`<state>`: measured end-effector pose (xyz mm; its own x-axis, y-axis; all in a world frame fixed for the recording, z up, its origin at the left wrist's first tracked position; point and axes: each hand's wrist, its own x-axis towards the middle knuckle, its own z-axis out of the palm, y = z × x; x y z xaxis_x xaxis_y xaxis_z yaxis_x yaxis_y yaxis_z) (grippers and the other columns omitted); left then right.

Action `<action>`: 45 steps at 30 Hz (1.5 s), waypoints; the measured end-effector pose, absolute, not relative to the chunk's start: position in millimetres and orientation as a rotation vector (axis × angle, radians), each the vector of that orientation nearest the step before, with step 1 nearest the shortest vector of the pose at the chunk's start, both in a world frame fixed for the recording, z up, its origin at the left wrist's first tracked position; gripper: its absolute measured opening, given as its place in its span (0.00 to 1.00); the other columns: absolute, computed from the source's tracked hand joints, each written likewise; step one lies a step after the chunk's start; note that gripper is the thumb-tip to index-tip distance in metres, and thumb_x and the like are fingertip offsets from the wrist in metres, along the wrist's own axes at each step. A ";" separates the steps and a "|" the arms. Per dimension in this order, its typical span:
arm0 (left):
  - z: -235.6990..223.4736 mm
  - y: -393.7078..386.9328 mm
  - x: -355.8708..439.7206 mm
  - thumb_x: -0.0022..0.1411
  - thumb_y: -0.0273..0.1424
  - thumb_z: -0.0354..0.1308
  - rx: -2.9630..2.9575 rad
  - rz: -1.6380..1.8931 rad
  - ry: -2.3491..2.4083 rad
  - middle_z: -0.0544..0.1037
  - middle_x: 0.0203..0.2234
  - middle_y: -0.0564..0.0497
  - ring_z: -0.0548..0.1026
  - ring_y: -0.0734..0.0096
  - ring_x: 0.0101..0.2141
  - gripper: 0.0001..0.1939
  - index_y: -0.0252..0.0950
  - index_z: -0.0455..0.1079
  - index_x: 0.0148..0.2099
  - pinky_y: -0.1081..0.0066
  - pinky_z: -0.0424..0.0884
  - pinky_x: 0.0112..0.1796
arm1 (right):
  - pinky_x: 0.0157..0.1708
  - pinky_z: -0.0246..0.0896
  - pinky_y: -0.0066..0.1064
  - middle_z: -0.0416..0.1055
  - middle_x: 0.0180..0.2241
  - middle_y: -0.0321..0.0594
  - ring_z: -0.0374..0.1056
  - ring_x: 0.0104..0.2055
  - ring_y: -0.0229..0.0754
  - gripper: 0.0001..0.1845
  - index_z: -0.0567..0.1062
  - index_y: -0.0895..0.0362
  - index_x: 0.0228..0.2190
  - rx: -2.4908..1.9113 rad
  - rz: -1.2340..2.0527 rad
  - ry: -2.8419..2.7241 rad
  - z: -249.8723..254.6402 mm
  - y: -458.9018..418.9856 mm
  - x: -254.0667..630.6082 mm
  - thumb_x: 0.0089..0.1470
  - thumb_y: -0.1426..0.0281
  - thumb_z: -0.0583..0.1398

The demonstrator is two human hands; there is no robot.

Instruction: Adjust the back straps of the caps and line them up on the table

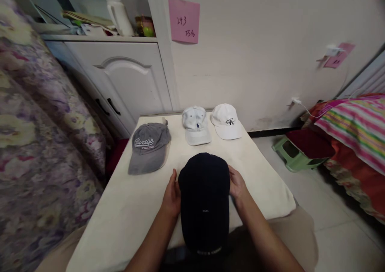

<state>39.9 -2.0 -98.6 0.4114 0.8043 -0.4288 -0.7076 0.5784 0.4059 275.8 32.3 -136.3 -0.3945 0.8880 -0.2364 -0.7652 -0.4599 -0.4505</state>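
A dark navy baseball cap (205, 195) is between my two hands near the front edge of the table, its brim pointing toward me. My left hand (172, 192) grips the cap's left side, with the thumb showing and the other fingers partly hidden. On the opposite side my right hand (237, 181) holds the edge, its fingertips tucked behind the cap. Farther back lie a grey cap (149, 147) with white lettering, a pale cap (196, 124) with a small dark emblem, and a white cap (226, 120) with black letters.
The caps lie on a cream-covered table (120, 208) against the wall. A floral curtain (45, 143) hangs at the left, before a white cabinet (126, 75). On the floor at right stands a green stool (293, 153) beside a bed with a striped cover (357, 123).
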 end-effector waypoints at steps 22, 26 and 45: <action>-90.2 -48.6 48.1 0.51 0.17 0.66 0.838 1.540 0.880 0.76 0.55 0.49 0.51 0.55 0.67 0.21 0.37 0.78 0.48 0.67 0.47 0.66 | 0.50 0.69 0.33 0.77 0.50 0.43 0.74 0.49 0.44 0.18 0.78 0.55 0.47 -0.575 1.855 -0.300 -129.6 -141.2 264.9 0.53 0.69 0.67; -79.6 -52.8 63.0 0.55 0.19 0.64 0.717 1.543 0.803 0.74 0.57 0.55 0.53 0.63 0.67 0.22 0.40 0.76 0.51 0.72 0.47 0.65 | 0.56 0.66 0.37 0.78 0.49 0.40 0.71 0.54 0.46 0.15 0.80 0.52 0.43 -0.562 1.834 -0.172 -150.1 -156.4 247.1 0.52 0.65 0.67; -84.0 3.5 108.4 0.73 0.37 0.44 0.271 1.137 0.373 0.82 0.46 0.47 0.71 0.63 0.57 0.21 0.36 0.76 0.53 0.64 0.57 0.63 | 0.55 0.66 0.33 0.75 0.52 0.45 0.73 0.52 0.45 0.19 0.78 0.53 0.48 -0.564 1.678 -0.382 -128.4 -147.2 318.3 0.53 0.73 0.67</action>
<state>108.4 3.5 -84.0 0.3690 0.9171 -0.1508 -0.8280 0.3981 0.3949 318.3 -147.2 -128.4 -0.1175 0.9813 -0.1522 -0.8187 -0.1825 -0.5444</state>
